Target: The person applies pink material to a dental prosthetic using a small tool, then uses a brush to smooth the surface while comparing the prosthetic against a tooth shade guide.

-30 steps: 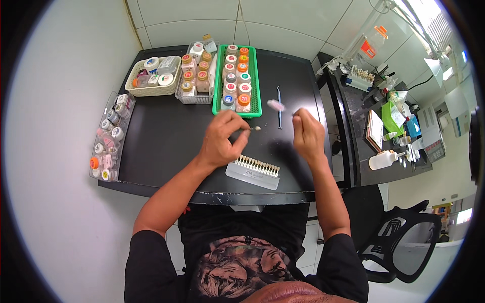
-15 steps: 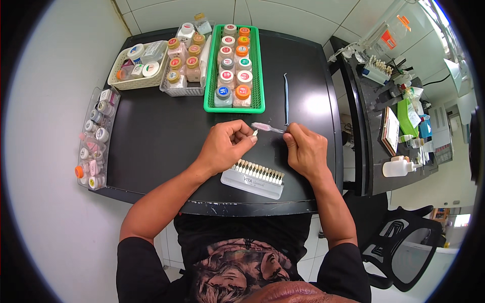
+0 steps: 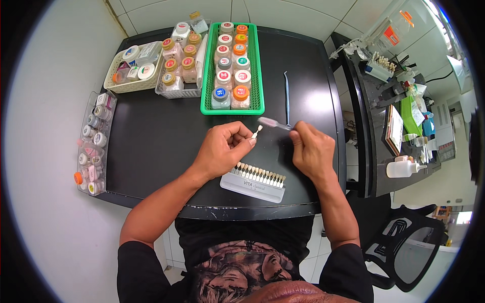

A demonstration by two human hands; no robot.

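Observation:
Between thumb and fingers, my left hand (image 3: 225, 147) pinches a tooth shade tab (image 3: 258, 131), its pale tooth-shaped tip pointing up. My right hand (image 3: 314, 151) is closed round the handle of a toothbrush (image 3: 270, 122), slightly blurred, with its pinkish bristle head toward the tab. A small gap separates brush and tab. In front of my left wrist lies a shade guide (image 3: 252, 187), a grey holder with a row of tooth-coloured tabs. Beyond my right hand, a slim blue dental hand tool (image 3: 287, 98) with a hooked end lies on the black table (image 3: 156, 131).
A green basket (image 3: 202, 101) of capped jars stands at the far middle. Left of it are a clear basket (image 3: 178, 94) of bottles and a cream basket (image 3: 132, 87). A clear tray (image 3: 112, 121) of small jars lines the left edge. A second cluttered desk (image 3: 376, 171) stands right.
My right hand has drawn the toothbrush back to the right, away from the tab. The tab's tip, covered by the brush before, now shows fully.

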